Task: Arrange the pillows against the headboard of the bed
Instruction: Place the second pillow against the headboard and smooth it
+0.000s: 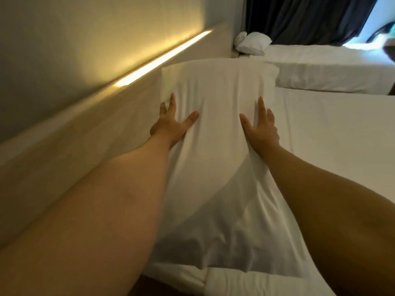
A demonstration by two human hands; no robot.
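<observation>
White bed (333,146), headboard (89,133) alongside: left hand (171,124) and right hand (261,127) spread flat, unclenched, pressing the pillow (215,116); bare sheet to its right.

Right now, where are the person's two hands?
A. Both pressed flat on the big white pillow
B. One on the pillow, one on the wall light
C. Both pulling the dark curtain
A: the left hand and right hand lie spread open on the near pillow.

A lit light strip (164,57) glows along the wall (64,39). Dark curtains (310,18) hang behind a second bed (331,69).
</observation>
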